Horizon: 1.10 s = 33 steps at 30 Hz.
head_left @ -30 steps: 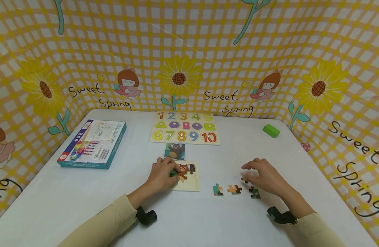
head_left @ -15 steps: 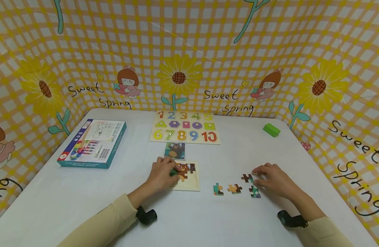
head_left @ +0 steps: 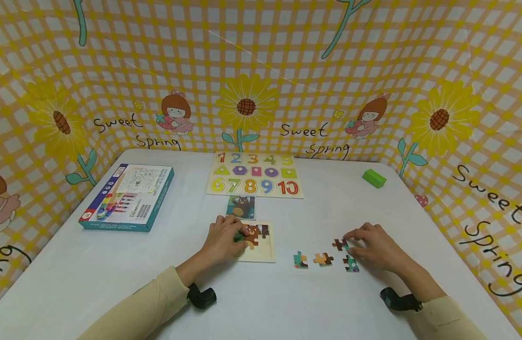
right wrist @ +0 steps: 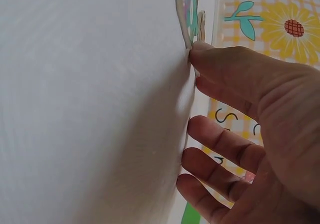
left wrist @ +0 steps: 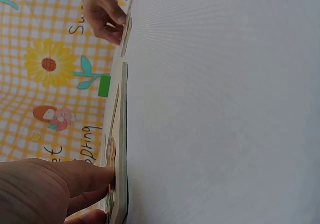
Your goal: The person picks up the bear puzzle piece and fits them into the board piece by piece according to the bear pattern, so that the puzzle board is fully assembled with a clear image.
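Note:
My left hand (head_left: pixel 223 241) rests on the left part of a shallow wooden puzzle tray (head_left: pixel 267 252), fingertips and thumb touching the pieces inside. Beside these fingers shows a brown bear piece (head_left: pixel 253 231); the hand covers the tray's left side. In the left wrist view, the thumb (left wrist: pixel 102 176) lies against the pieces. On the right, my right hand (head_left: pixel 377 248) pinches the edge of a dark brown puzzle piece (head_left: pixel 339 244) lying on the table, using thumb and index finger. Just below is a green-and-brown piece (head_left: pixel 351 264). The right wrist view shows the other fingers (right wrist: pixel 220 139) apart, holding nothing.
Two more loose pieces, one green (head_left: pixel 300 260) and one tan-and-brown (head_left: pixel 323 259), lie between tray and right hand. Behind the tray are a bear picture card (head_left: pixel 241 207) and a number board (head_left: pixel 255 177). A boxed toy (head_left: pixel 129 198) lies left, a green block (head_left: pixel 374 178) back right.
My right hand moved right and slightly back toward me, uncovering the dark brown piece, then shifted a little left against its edge. My left hand has stayed in place.

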Each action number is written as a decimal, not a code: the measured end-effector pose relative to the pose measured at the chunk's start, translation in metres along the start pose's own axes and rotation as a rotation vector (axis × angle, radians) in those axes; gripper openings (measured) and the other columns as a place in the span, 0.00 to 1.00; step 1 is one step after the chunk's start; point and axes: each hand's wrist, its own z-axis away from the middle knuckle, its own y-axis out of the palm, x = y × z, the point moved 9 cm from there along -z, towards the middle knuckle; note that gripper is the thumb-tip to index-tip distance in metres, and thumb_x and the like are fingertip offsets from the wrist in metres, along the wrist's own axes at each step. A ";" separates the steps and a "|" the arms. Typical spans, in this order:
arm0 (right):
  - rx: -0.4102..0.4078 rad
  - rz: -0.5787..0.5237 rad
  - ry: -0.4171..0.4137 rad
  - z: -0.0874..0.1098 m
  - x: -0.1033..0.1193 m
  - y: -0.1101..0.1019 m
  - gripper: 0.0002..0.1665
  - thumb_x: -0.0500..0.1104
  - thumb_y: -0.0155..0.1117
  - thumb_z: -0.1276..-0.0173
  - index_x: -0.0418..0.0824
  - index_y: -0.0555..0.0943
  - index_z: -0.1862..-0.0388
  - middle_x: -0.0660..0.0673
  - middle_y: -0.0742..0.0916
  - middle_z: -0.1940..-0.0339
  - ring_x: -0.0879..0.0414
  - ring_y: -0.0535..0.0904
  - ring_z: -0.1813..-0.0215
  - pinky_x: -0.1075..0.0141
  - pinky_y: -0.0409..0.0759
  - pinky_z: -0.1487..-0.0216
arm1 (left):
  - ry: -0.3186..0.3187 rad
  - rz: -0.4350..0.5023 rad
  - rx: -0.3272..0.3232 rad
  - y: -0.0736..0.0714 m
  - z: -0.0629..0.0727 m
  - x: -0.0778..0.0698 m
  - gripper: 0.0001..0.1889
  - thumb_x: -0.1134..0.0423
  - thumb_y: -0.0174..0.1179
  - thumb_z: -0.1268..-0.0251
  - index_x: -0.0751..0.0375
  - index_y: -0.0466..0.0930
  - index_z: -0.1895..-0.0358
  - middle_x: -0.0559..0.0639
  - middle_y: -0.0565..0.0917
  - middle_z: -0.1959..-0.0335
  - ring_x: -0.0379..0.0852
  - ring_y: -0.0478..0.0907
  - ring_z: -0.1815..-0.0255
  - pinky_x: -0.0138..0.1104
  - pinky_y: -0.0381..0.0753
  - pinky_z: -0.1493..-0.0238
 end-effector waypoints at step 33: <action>-0.047 0.018 -0.045 -0.005 0.034 -0.004 0.15 0.46 0.69 0.44 0.44 0.84 0.57 0.47 0.83 0.59 0.49 0.72 0.52 0.51 0.75 0.53 | -0.003 0.007 0.005 0.000 0.000 0.001 0.06 0.59 0.65 0.48 0.51 0.82 0.66 0.47 0.76 0.54 0.49 0.63 0.54 0.44 0.61 0.54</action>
